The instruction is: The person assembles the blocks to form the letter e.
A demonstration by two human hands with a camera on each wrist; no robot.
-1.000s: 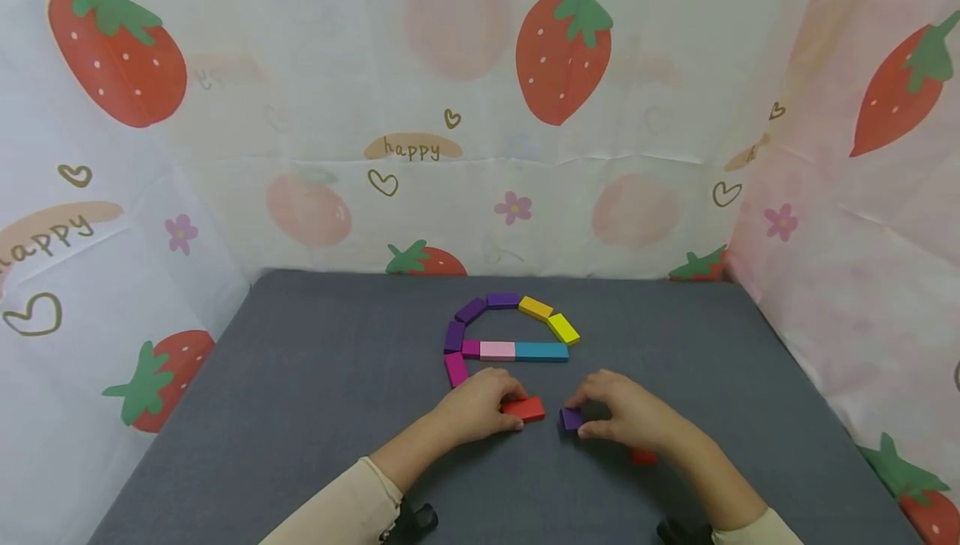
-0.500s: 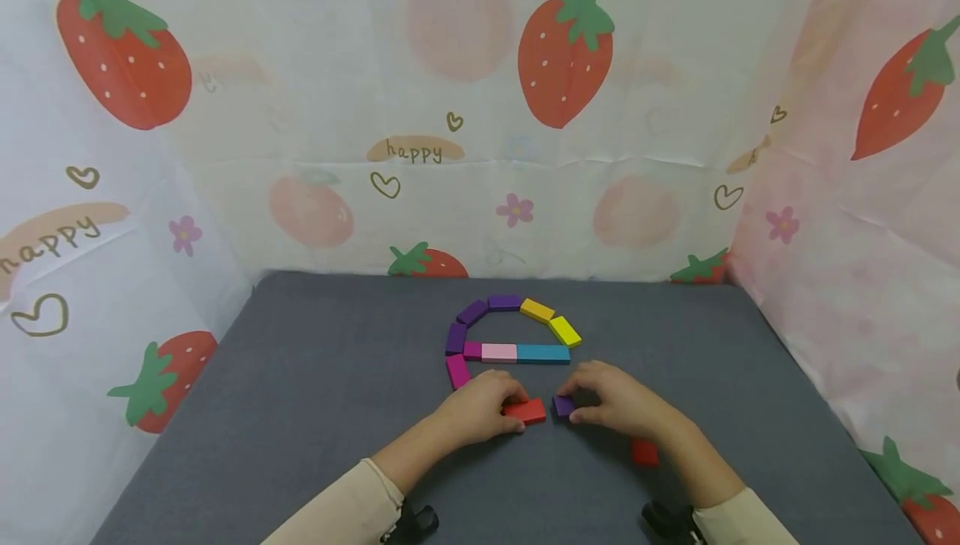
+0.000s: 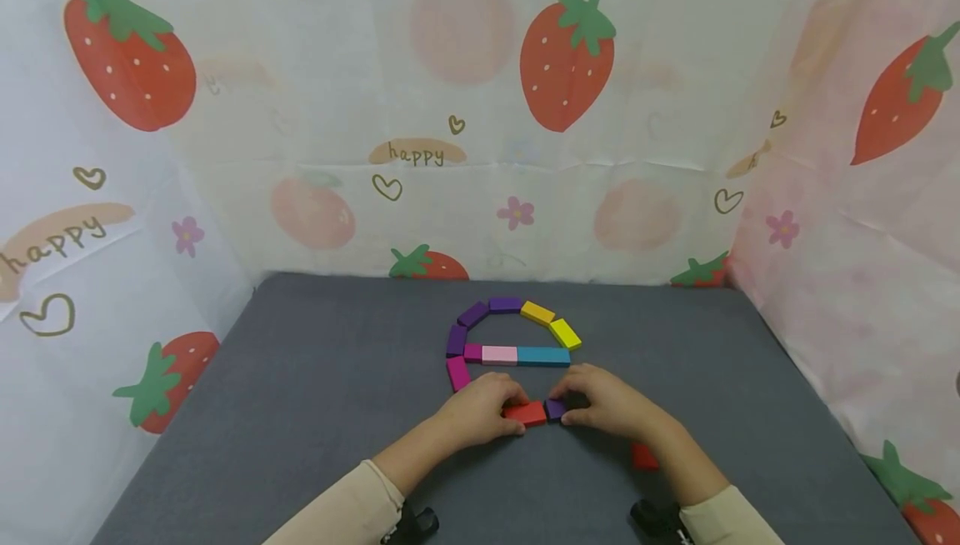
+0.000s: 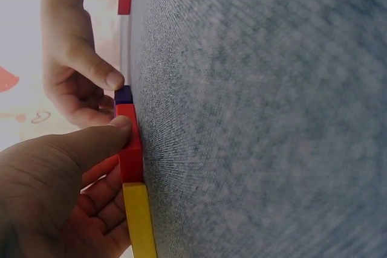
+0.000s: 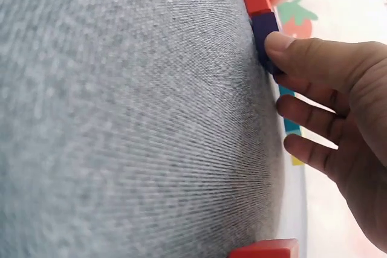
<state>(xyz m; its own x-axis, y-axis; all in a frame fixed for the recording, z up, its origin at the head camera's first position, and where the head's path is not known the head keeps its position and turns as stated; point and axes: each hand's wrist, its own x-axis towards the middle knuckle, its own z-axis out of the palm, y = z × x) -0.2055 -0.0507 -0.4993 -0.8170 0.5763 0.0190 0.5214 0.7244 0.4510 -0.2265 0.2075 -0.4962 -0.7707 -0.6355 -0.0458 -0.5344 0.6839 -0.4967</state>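
My left hand (image 3: pixel 480 407) pinches a red block (image 3: pixel 531 414) between thumb and fingers on the grey table. From the other side my right hand (image 3: pixel 613 402) pinches a small purple block (image 3: pixel 555 409), whose end meets or nearly meets the red block's right end. A yellow block (image 4: pixel 140 219) adjoins the red block's other end in the left wrist view; the left hand hides it in the head view. Behind the hands, purple blocks (image 3: pixel 472 314) and yellow blocks (image 3: pixel 566 333) form an arch, with a magenta block (image 3: pixel 458 373) at its lower left.
Across the arch's bottom runs a row of a small magenta block (image 3: pixel 472 352), a pink block (image 3: pixel 499 355) and a blue strip (image 3: pixel 543 357). Another red block (image 3: pixel 643 457) lies by the right forearm. A strawberry-print cloth (image 3: pixel 450 220) surrounds the grey table (image 3: pixel 300 412).
My right hand has moved left with the purple block, bringing it up to the red block's end. The left hand has stayed on the red block.
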